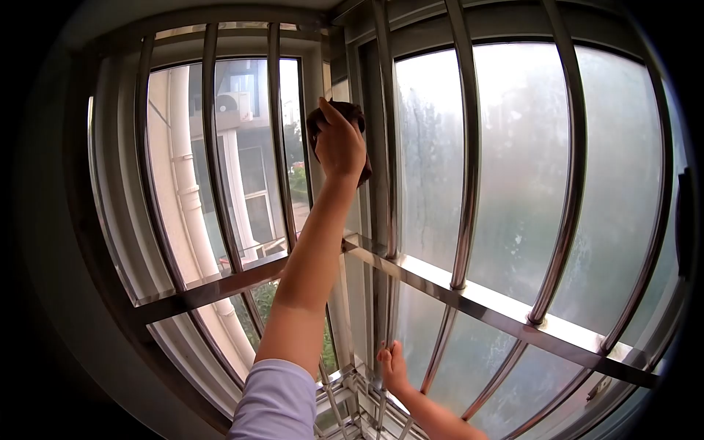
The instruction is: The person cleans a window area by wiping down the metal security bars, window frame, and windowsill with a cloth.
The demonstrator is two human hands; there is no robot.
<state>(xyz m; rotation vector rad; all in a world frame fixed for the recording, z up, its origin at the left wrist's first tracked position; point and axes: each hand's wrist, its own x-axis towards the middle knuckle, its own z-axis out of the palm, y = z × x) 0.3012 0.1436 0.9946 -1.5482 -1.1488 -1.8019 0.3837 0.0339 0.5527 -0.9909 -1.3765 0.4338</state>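
My left hand (342, 149) is raised to the corner where the two window sides meet. It is closed on a dark brown cloth (358, 117), pressed against the corner post (337, 62). Parts of the cloth stick out around the fingers, and the palm side is hidden. Lower down and to the right, my right hand (395, 369) is closed around a thin vertical metal bar (392, 312) below the crossbar. The far side of its grip is hidden.
Shiny vertical bars (467, 147) stand before both windows, joined by a horizontal crossbar (484, 297). The right pane (513, 183) is fogged and streaked. Through the left window, a white drainpipe (183, 169) and an air conditioner unit (229, 106) show outside.
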